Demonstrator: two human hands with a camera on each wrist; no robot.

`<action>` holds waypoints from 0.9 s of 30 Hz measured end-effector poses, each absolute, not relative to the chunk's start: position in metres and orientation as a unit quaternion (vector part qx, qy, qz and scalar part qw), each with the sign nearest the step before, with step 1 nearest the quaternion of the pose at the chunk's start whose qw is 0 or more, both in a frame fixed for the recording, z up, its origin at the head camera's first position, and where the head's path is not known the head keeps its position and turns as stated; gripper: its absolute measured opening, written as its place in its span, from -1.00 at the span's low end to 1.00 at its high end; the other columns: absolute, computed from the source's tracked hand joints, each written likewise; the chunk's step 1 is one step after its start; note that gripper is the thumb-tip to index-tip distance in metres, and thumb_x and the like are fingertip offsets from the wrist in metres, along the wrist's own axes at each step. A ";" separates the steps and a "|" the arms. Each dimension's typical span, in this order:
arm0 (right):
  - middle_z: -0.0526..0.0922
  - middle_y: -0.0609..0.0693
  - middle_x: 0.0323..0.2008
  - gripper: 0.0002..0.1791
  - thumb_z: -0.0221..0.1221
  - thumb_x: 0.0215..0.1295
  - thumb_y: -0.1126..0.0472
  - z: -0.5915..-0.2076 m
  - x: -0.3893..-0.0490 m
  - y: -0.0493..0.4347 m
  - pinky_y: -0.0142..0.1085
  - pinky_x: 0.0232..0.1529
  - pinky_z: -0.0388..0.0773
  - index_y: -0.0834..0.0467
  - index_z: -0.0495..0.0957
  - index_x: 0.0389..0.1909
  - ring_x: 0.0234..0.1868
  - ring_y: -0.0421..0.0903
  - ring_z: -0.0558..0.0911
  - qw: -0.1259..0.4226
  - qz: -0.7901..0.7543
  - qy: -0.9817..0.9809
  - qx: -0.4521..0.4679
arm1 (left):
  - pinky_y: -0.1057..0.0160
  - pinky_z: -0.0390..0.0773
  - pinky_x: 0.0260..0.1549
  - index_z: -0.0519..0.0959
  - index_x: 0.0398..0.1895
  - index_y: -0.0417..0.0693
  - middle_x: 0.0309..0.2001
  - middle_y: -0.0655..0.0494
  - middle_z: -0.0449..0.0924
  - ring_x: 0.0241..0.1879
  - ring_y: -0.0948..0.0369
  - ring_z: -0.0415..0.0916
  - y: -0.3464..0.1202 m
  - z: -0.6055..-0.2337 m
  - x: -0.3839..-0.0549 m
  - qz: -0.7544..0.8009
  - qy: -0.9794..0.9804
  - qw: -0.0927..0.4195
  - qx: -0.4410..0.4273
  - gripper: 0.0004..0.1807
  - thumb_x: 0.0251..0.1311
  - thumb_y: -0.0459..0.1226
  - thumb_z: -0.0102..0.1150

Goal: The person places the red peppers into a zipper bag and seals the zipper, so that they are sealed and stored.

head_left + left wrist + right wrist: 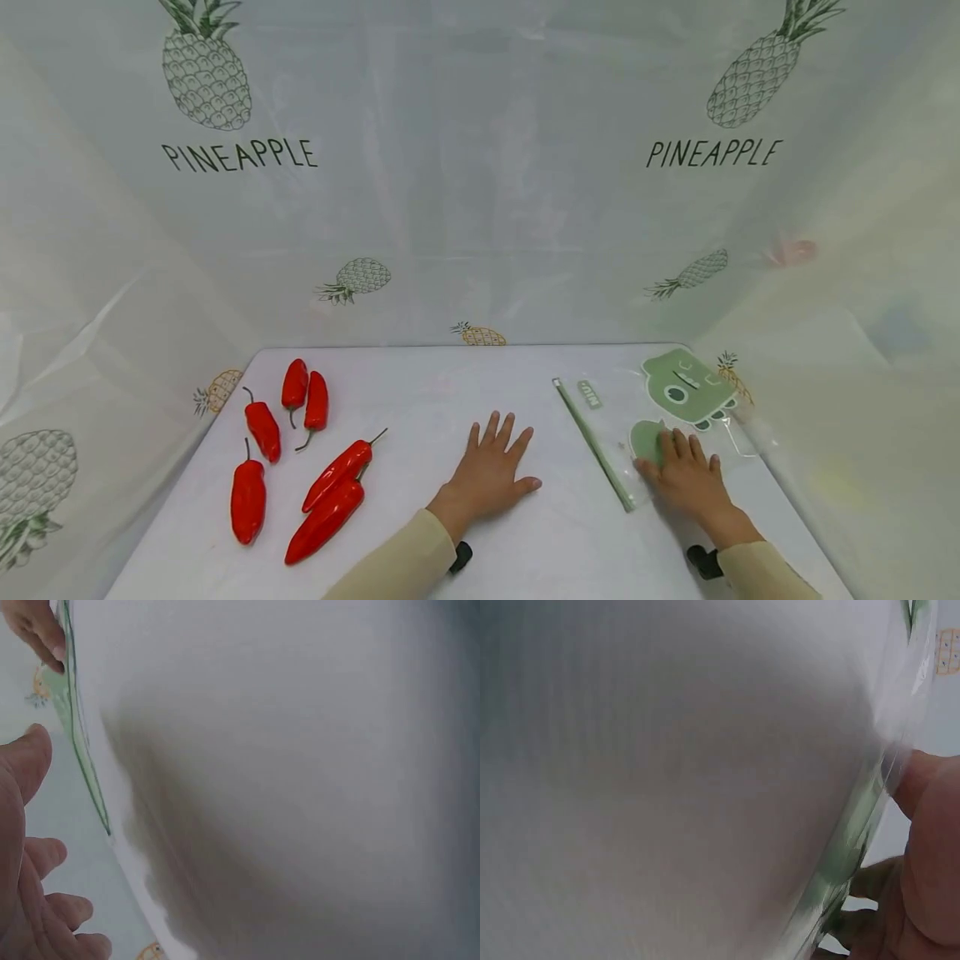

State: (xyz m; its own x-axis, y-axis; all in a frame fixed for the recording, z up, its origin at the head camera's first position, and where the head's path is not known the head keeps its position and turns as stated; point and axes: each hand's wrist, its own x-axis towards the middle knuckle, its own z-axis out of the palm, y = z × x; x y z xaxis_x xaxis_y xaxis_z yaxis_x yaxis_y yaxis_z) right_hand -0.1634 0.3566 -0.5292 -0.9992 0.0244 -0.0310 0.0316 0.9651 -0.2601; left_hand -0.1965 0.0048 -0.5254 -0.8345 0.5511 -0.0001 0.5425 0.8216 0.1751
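A clear plastic pouch (pixel 615 417) with a green strip (pixel 592 446) along its left side lies on the right part of the white table. It bears a green cartoon animal face (pixel 686 387) and a smaller green patch (pixel 647 440). My right hand (pixel 686 479) is over the pouch's lower right part, fingers extended; in the right wrist view its thumb (pixel 915 784) is by the clear plastic. Left of the pouch, my left hand (pixel 487 479) is over the bare tabletop with fingers spread and nothing in it; its fingers (pixel 45 855) show in the left wrist view.
Several red chili peppers lie on the table's left side, among them a pair of peppers (pixel 326 521) side by side and an upright-lying pepper (pixel 247 500). A pineapple-printed curtain (pixel 480 208) stands behind the table (pixel 442 392) and along both sides.
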 end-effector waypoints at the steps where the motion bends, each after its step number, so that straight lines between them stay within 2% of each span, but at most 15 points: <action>1: 0.04 0.61 0.53 -0.04 -0.03 0.61 -0.29 -0.529 -0.163 0.355 0.69 0.34 -0.07 0.51 0.13 0.53 0.51 0.67 -0.01 0.018 -0.128 0.992 0.011 | -0.31 0.04 0.59 0.10 0.71 0.21 0.71 -0.10 -0.02 0.70 -0.16 -0.15 0.007 -0.526 -0.196 0.079 0.953 0.026 0.290 -0.12 0.47 0.35 -0.06; 14: 0.21 0.59 0.48 -0.04 0.11 0.56 -0.21 -0.524 -0.164 0.304 0.59 0.40 0.06 0.62 0.20 0.45 0.52 0.60 0.15 0.011 -0.107 0.993 -0.036 | -0.19 0.15 0.59 0.19 0.68 0.19 0.68 -0.02 0.10 0.69 -0.04 -0.03 0.027 -0.528 -0.183 0.044 0.945 0.029 0.323 -0.13 0.45 0.37 -0.05; 27: 0.31 0.50 0.48 -0.09 0.15 0.52 -0.22 -0.530 -0.163 0.244 0.51 0.45 0.11 0.53 0.32 0.43 0.54 0.50 0.23 0.015 -0.123 0.988 -0.089 | -0.13 0.21 0.57 0.23 0.66 0.15 0.68 0.03 0.11 0.68 0.04 0.03 0.016 -0.529 -0.167 0.050 0.942 0.062 0.326 -0.16 0.48 0.35 -0.07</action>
